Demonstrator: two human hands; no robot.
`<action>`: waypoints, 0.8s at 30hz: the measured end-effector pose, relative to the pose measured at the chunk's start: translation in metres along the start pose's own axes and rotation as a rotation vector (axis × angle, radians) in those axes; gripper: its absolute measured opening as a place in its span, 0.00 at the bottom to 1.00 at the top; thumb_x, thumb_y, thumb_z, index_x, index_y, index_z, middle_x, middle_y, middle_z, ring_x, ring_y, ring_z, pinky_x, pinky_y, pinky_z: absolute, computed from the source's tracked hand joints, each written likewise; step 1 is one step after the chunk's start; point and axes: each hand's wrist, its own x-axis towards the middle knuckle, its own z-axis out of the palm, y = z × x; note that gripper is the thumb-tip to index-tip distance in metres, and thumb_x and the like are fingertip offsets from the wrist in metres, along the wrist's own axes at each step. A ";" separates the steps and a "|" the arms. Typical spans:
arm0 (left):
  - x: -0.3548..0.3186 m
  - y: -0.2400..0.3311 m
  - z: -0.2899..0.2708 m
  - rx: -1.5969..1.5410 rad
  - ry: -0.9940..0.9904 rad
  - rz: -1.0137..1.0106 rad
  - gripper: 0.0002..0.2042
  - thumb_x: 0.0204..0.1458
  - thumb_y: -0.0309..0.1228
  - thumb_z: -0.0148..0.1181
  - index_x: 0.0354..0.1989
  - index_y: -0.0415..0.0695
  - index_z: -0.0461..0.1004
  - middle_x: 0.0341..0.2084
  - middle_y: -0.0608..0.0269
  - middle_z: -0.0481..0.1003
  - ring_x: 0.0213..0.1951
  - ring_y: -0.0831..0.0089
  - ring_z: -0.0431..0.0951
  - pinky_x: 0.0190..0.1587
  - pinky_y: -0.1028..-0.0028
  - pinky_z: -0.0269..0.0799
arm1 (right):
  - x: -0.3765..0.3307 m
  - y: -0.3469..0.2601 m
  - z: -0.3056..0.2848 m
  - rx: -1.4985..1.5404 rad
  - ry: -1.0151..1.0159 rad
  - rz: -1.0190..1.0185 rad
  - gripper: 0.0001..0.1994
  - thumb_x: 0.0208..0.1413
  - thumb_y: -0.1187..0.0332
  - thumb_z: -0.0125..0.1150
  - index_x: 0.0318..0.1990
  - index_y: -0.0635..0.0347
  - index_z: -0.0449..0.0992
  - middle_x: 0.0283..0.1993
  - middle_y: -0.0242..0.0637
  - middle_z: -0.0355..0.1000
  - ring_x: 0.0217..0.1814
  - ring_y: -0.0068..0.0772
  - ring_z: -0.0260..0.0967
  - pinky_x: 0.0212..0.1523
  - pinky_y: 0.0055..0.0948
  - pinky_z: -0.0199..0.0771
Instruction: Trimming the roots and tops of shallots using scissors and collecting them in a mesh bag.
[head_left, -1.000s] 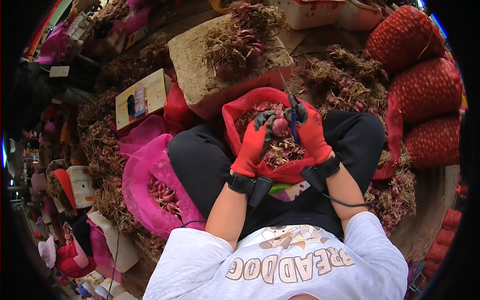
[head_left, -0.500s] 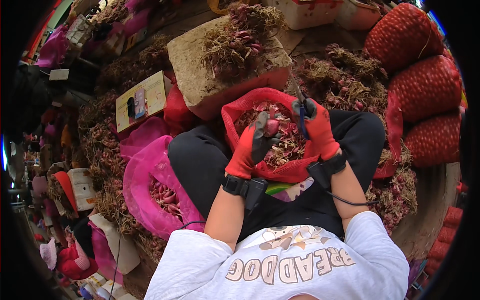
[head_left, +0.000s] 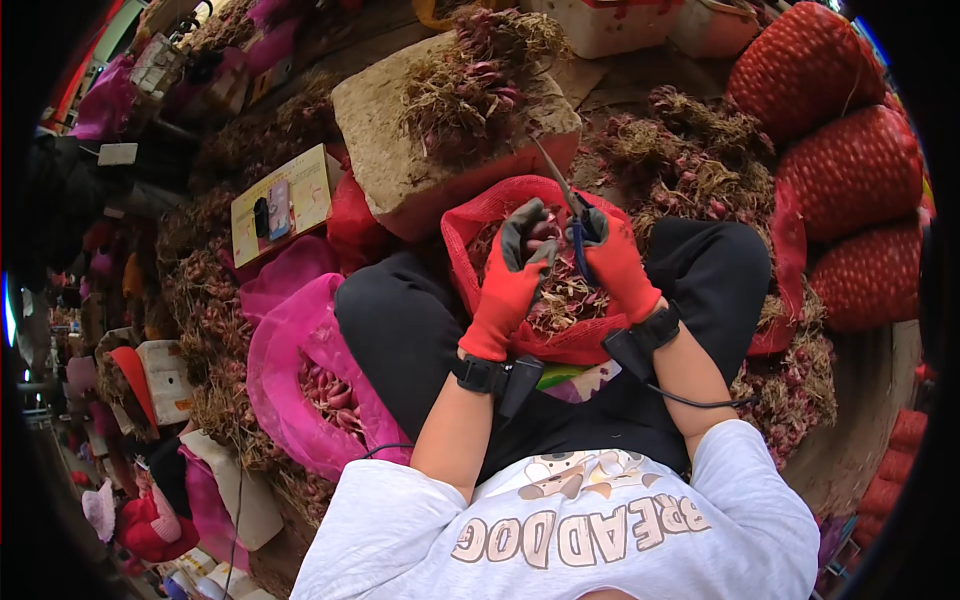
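Note:
Both my hands wear red gloves with dark grey fingers, above an open red mesh bag point(head_left: 462, 240) between my legs. My left hand point(head_left: 506, 290) is closed around a reddish-purple shallot point(head_left: 544, 230), partly covered by its fingers. My right hand point(head_left: 620, 268) grips a pair of scissors point(head_left: 579, 246) by the dark blue handles. Their long blades point away and to the left, just beyond the left hand's fingertips. Under the hands, the bag holds dry skins and stem trimmings point(head_left: 570, 300).
To the left, a pink mesh bag point(head_left: 275, 345) holds loose shallots point(head_left: 330, 395). Ahead stands a worn foam block point(head_left: 385, 110) with a dried shallot bunch point(head_left: 465, 95) on top. A phone point(head_left: 279, 208) lies on a flat box point(head_left: 315, 190). Full red sacks point(head_left: 850, 175) are stacked at the right.
My right hand has moved left, bringing the scissors close to my left hand, their blades now swung out to the far left. The left hand's fingers have turned upward around the shallot.

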 end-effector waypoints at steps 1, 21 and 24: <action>0.000 0.000 -0.001 -0.047 0.011 0.041 0.25 0.50 0.15 0.51 0.59 0.41 0.60 0.46 0.69 0.66 0.37 0.86 0.65 0.37 0.86 0.66 | 0.003 0.010 -0.001 -0.014 0.030 0.033 0.10 0.49 0.73 0.59 0.40 0.65 0.74 0.33 0.41 0.75 0.34 0.28 0.73 0.36 0.28 0.70; 0.001 0.004 -0.009 -0.040 -0.034 -0.046 0.20 0.55 0.19 0.50 0.57 0.35 0.60 0.46 0.65 0.69 0.44 0.82 0.68 0.49 0.83 0.65 | -0.005 -0.029 -0.001 0.354 -0.191 -0.054 0.12 0.49 0.74 0.63 0.42 0.66 0.74 0.33 0.31 0.75 0.35 0.18 0.69 0.37 0.24 0.70; 0.000 0.001 -0.002 -0.124 0.001 -0.050 0.18 0.57 0.25 0.51 0.55 0.35 0.62 0.44 0.64 0.69 0.45 0.79 0.70 0.49 0.80 0.67 | -0.007 -0.034 -0.010 0.405 -0.270 0.013 0.12 0.50 0.74 0.62 0.43 0.67 0.74 0.35 0.30 0.75 0.37 0.16 0.70 0.38 0.22 0.71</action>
